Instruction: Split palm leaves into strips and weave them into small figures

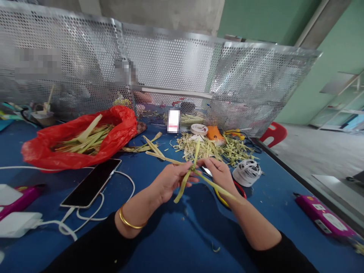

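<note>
At the centre of the frame, the left hand (170, 180) and right hand (220, 174) both pinch crossed green leaf strips (193, 170) above the blue table (176, 235), with a red bag (82, 138) at upper left.

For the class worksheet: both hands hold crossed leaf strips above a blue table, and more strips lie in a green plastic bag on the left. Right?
The head view shows the plastic bag is red, not green. The rest stands: left hand and right hand hold crossed leaf strips above the blue table, more strips lying in that bag.
</note>
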Available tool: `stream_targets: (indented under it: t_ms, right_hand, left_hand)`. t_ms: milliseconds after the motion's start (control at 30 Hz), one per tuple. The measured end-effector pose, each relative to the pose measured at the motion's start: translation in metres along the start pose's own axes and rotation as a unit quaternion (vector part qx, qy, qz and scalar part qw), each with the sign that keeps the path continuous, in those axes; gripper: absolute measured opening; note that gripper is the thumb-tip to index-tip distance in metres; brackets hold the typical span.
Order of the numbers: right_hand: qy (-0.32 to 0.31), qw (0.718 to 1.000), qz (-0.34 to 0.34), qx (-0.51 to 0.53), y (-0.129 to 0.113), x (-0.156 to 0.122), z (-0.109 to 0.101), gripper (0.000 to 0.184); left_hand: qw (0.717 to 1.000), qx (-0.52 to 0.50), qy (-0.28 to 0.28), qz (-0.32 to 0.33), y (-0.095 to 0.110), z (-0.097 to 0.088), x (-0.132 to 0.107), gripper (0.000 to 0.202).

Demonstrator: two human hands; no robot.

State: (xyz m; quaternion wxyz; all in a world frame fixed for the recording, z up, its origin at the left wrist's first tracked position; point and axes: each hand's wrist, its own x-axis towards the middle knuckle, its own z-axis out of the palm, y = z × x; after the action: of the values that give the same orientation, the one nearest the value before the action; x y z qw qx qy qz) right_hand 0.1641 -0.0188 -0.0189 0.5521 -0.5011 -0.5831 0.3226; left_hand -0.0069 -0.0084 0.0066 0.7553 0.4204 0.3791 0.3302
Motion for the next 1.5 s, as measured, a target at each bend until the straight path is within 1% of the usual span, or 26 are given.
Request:
stream_targets:
  t_ms: [67,133,200,267,333,433,533,633,700,767,833,900,967,1033,1100,1133,1200,1300,1400,1500]
  right_hand:
    - [-0.015,1.0,0.007,0.004,0.0,0.0,0.0,0.021]
    - [-0.042,0.998,0.032,0.021,0.001,-0.003,0.003,0.016]
    - [-0.09,0.992,0.075,0.054,0.001,-0.007,0.008,0.015]
    - [-0.142,0.979,0.108,0.095,-0.001,-0.012,0.014,0.017]
    - [-0.164,0.969,0.126,0.134,-0.002,-0.017,0.019,0.021]
    - [-0.136,0.963,0.143,0.182,-0.002,-0.02,0.025,0.02]
    - [-0.107,0.952,0.163,0.238,-0.002,-0.018,0.024,0.016]
    - [-0.099,0.936,0.177,0.288,-0.005,-0.015,0.019,0.011]
    - [-0.119,0.928,0.179,0.305,-0.009,-0.012,0.015,0.012]
    - [-0.147,0.914,0.185,0.331,-0.012,-0.01,0.011,0.014]
    - [-0.177,0.891,0.2,0.367,-0.013,-0.009,0.007,0.013]
    - [-0.2,0.87,0.213,0.398,-0.013,-0.008,0.005,0.014]
    - [-0.212,0.862,0.212,0.408,-0.012,-0.008,0.005,0.014]
    - [-0.213,0.87,0.199,0.397,-0.012,-0.009,0.006,0.015]
    - [-0.204,0.891,0.184,0.362,-0.011,-0.011,0.009,0.017]
    - [-0.195,0.903,0.178,0.339,-0.011,-0.012,0.011,0.017]
    - [-0.176,0.929,0.163,0.281,-0.01,-0.014,0.014,0.019]
    - [-0.164,0.96,0.126,0.188,-0.009,-0.016,0.017,0.026]
    - [-0.159,0.977,0.086,0.115,-0.01,-0.018,0.019,0.032]
    - [-0.155,0.984,0.055,0.065,-0.011,-0.022,0.02,0.031]
  left_hand:
    - [0.998,-0.052,0.004,0.017,0.004,-0.003,0.0,0.04]
    - [0.995,-0.085,0.028,0.044,0.005,-0.003,0.001,0.037]
    - [0.991,-0.091,0.056,0.085,0.003,-0.002,0.004,0.025]
    - [0.988,-0.08,0.059,0.119,-0.003,0.0,0.006,0.024]
    - [0.988,-0.073,0.037,0.131,-0.01,0.003,0.009,0.026]
    - [0.989,-0.073,0.02,0.125,-0.017,0.006,0.011,0.026]
    - [0.989,-0.072,0.003,0.126,-0.015,0.004,0.011,0.035]
    - [0.988,-0.06,-0.053,0.135,-0.009,-0.002,0.012,0.041]
    - [0.985,-0.031,-0.09,0.144,-0.005,-0.008,0.013,0.038]
    - [0.982,0.004,-0.113,0.15,-0.002,-0.014,0.014,0.035]
    - [0.979,0.04,-0.117,0.162,0.001,-0.018,0.014,0.037]
    - [0.976,0.069,-0.11,0.173,0.004,-0.02,0.013,0.041]
    - [0.977,0.074,-0.098,0.176,0.007,-0.02,0.011,0.038]
    - [0.981,0.045,-0.094,0.165,0.009,-0.019,0.009,0.032]
    - [0.985,0.016,-0.084,0.148,0.009,-0.018,0.008,0.031]
    - [0.987,0.017,-0.071,0.141,0.008,-0.018,0.009,0.031]
    - [0.989,0.052,-0.024,0.137,0.005,-0.017,0.01,0.027]
    - [0.982,0.104,0.048,0.152,0.0,-0.013,0.012,0.019]
    - [0.977,0.102,0.082,0.169,-0.005,-0.008,0.013,0.017]
    - [0.978,0.076,0.102,0.164,-0.009,-0.003,0.012,0.016]
